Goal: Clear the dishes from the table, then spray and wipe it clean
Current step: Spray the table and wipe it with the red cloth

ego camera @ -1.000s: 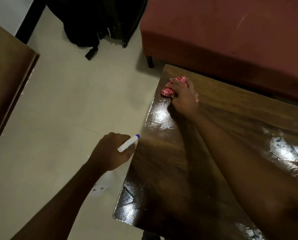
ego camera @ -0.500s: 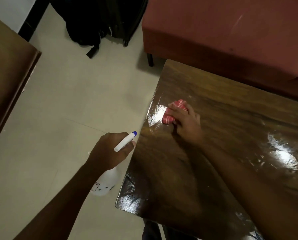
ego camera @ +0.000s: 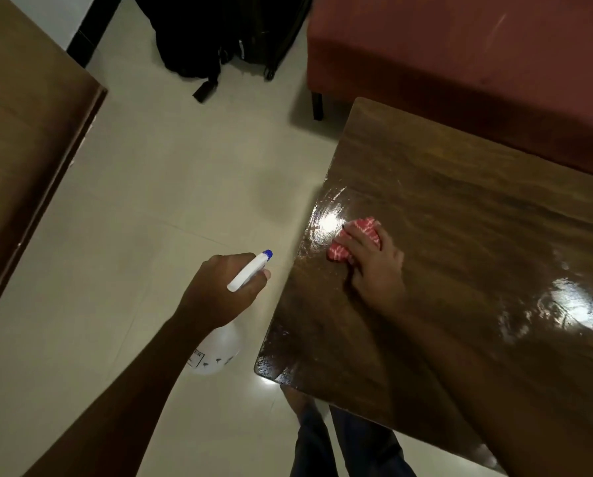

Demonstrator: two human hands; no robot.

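A dark wooden table (ego camera: 460,208) fills the right side, its top glossy with wet streaks. My right hand (ego camera: 374,266) presses a bunched red-and-white checked cloth (ego camera: 360,235) onto the table near its left edge, fingers curled over it. My left hand (ego camera: 219,290) grips a white spray bottle (ego camera: 216,349) by its neck, just left of the table edge above the floor; the blue-tipped nozzle (ego camera: 267,253) points toward the table. No dishes are in view.
A red sofa (ego camera: 460,56) stands right behind the table. A black bag (ego camera: 219,32) lies on the pale tiled floor at the back. Another brown wooden surface (ego camera: 23,149) runs along the left. My legs show below the table's near corner.
My right hand has dragged the cloth from the table's far left corner toward me along the left edge. The left hand with the bottle has stayed about where it was.
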